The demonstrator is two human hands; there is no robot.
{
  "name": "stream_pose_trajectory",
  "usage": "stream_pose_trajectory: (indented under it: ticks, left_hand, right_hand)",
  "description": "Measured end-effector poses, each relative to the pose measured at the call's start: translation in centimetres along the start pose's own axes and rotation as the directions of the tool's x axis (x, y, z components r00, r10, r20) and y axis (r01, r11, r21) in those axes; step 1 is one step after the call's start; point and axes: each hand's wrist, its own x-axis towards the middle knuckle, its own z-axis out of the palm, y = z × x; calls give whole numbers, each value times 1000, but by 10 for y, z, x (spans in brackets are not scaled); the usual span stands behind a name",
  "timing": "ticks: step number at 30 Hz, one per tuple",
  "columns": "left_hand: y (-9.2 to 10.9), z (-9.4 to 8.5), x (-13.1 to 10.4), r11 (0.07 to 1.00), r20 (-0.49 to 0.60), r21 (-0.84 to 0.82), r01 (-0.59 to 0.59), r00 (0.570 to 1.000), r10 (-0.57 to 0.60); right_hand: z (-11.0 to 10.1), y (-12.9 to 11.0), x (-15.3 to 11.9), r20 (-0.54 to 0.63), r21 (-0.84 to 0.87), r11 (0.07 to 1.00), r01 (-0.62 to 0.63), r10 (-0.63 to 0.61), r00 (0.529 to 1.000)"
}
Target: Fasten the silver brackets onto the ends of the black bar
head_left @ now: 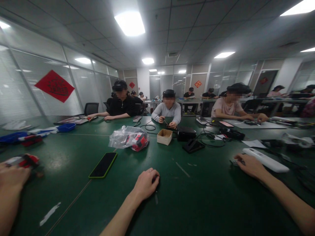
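My left hand (147,182), with a ring on one finger, rests on the green table (187,203). Its fingers are curled in, and what they may hold is hidden. Over at the right, my right hand (249,165) has its fingers closed around a small grey metallic piece (233,162), too blurred to name more exactly. Just behind that hand lies a long white plastic case (265,160). A phone with a green edge (103,165) lies dark-screened to the left of my left hand.
At the left edge, another person's hand (13,177) is by a red and white object (23,161). Ahead lie a clear plastic bag (120,137), a small open box (164,137), a black stand (193,146) and cables. Co-workers sit across the table.
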Motion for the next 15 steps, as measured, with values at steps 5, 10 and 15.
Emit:
stream_pose_trajectory:
  ticks: [5, 10, 15]
  left_hand:
    - [-1, 0, 0, 1000, -4, 1, -1, 1000, 1]
    - [0, 0, 0, 1000, -1, 4, -4, 1000, 4]
    - [1, -1, 0, 1000, 0, 3, -4, 1000, 4]
  right_hand:
    - [-6, -3, -1, 79, -3, 1000, 27, -27, 997]
    - [-8, -4, -1, 99, -36, 998, 55, -51, 994]
    - [-4, -2, 0, 88, -20, 999, 42, -40, 995]
